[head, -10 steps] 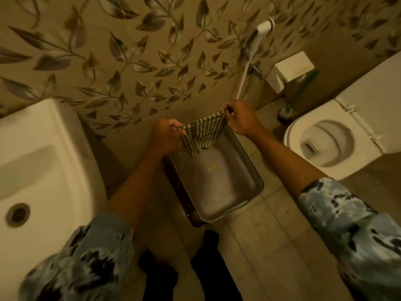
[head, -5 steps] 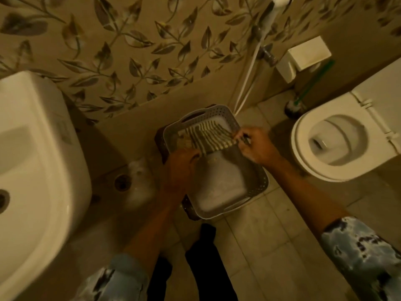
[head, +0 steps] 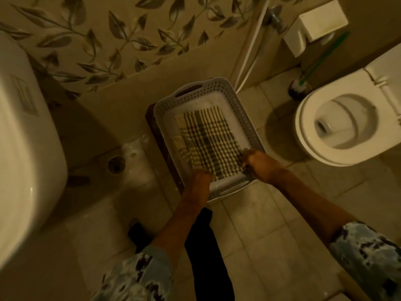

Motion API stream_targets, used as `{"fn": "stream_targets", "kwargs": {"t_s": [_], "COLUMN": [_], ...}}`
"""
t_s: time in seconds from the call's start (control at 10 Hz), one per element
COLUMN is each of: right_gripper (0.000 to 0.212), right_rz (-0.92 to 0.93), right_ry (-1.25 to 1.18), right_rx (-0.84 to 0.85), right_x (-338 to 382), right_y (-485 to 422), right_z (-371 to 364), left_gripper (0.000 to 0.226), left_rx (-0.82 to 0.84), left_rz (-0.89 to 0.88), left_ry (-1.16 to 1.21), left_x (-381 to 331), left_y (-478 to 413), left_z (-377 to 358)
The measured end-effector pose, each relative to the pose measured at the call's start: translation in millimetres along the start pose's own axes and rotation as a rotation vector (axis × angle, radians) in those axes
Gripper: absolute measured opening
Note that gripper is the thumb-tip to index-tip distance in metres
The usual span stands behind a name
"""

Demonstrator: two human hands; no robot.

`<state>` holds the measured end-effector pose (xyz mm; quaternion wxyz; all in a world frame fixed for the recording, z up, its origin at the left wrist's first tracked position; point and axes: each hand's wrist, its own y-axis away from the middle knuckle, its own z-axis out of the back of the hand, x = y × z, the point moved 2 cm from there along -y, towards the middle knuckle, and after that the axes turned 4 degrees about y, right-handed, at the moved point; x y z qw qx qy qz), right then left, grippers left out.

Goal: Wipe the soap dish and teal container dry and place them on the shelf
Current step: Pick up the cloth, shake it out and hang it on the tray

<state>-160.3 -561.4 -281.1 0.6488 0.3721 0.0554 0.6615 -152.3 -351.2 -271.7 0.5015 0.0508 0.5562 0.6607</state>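
Observation:
A checked cloth (head: 208, 140) lies spread flat inside a grey perforated basket (head: 245, 114) on the bathroom floor. My left hand (head: 200, 179) pinches the cloth's near left corner. At the near right corner, my right hand (head: 258, 162) grips the cloth over the basket's rim. No soap dish, teal container or shelf is in view.
The basket rests on a dark low stand (head: 152, 118) against the leaf-patterned wall. A white sink (head: 23, 153) fills the left side. An open toilet (head: 347, 127), a toilet brush (head: 303, 83), a spray hose (head: 251, 51) and a floor drain (head: 117, 165) surround the basket.
Both hands brought the cloth down from above the basket and drew it toward me, so it now lies spread flat along the basket's bottom.

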Motion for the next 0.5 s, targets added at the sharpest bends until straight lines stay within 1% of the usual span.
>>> {"fn": "stream_targets", "kwargs": {"t_s": [0.1,0.2,0.3,0.4,0.5], "right_gripper": [0.023,0.025,0.035,0.040,0.046], "right_rz": [-0.118,-0.068,-0.034,-0.041,-0.051], "right_ry": [0.116,0.123,0.169,0.331,0.424], "right_rx": [0.038,0.060,0.107,0.156,0.256], "right_x": [-4,-2,5,13,28], "right_y": [0,1,3,5,19], "right_z": [-6,-9,-12,-11,-4], "left_gripper": [0.015,0.023,0.028,0.037,0.041], "left_rx": [0.015,0.037,0.124,0.199,0.199], "left_rz": [-0.089,-0.116,-0.068,-0.056,-0.089], "left_ry": [-0.125,-0.144,-0.038,0.001,-0.187], "left_x": [-1,-2,-3,1,2], "left_y": [-1,3,12,20,29], "left_z": [-3,-5,-6,1,14]}}
